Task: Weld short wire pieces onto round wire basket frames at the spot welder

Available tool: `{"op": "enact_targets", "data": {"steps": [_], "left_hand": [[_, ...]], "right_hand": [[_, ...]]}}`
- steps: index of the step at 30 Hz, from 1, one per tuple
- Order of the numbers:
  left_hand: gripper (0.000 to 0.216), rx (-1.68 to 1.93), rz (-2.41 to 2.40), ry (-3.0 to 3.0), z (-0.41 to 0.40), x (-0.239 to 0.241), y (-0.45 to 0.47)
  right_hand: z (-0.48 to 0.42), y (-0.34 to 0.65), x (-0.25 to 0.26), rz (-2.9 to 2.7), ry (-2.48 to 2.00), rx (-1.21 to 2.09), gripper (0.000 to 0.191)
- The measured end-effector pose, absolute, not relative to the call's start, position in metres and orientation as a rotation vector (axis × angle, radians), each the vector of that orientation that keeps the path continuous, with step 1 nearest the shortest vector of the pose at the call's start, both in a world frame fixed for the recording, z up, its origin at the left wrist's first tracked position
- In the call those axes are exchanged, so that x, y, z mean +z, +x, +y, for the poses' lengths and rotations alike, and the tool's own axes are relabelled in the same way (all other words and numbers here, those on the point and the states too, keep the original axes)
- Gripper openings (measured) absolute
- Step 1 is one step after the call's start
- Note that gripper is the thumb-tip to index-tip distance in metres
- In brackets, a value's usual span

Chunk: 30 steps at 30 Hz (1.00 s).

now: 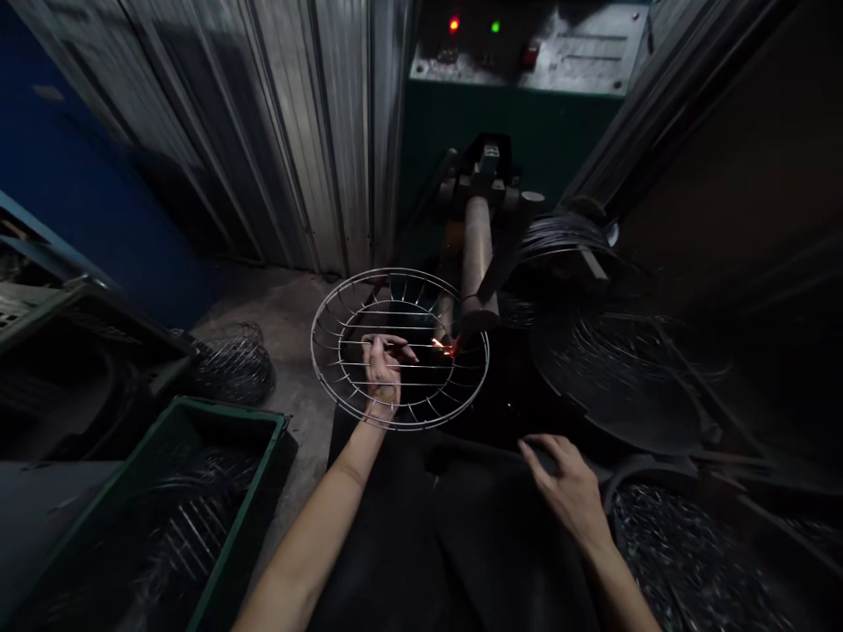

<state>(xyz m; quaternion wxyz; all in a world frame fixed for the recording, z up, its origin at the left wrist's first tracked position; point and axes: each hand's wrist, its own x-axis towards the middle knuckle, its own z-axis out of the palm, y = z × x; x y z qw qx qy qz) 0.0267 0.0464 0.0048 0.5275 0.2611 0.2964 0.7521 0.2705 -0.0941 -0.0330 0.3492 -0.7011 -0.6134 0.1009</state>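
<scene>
My left hand (382, 373) is closed on a round wire fan guard (329, 347), fingers gripping its wires near the middle. It holds the guard under the copper arm (478, 259) of a spot welder, where small orange sparks (446, 348) glow against the wires. My right hand (566, 487) rests lower right on a dark surface with fingers spread, holding nothing, next to a bin of small metal pieces (691, 553).
A green crate (217, 421) with wire guards stands lower left. More guards lie on the concrete floor (234, 364). A stack of wire rings (566, 237) sits right of the welder. A control panel (527, 48) shows red and green lights; corrugated metal wall behind.
</scene>
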Motion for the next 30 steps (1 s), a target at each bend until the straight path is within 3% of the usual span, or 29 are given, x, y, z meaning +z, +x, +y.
{"op": "enact_targets", "data": {"steps": [6,11,21,30], "left_hand": [[0.025,1.594,0.621,0.724,0.042,0.000,0.012],[0.030,1.677,0.695,0.683,0.032,-0.002,0.018],[0.025,1.714,0.706,0.696,0.038,0.001,0.025],[0.027,1.661,0.708,0.733,0.030,0.002,0.025]], "right_hand": [[-0.054,0.259,0.001,-1.396,-1.717,0.510,0.037],[-0.007,0.226,0.020,-1.306,-1.474,0.683,0.036],[0.019,0.210,0.014,-1.205,-1.330,0.780,0.027],[-0.002,0.215,0.016,-1.164,-1.399,0.809,0.030]]}}
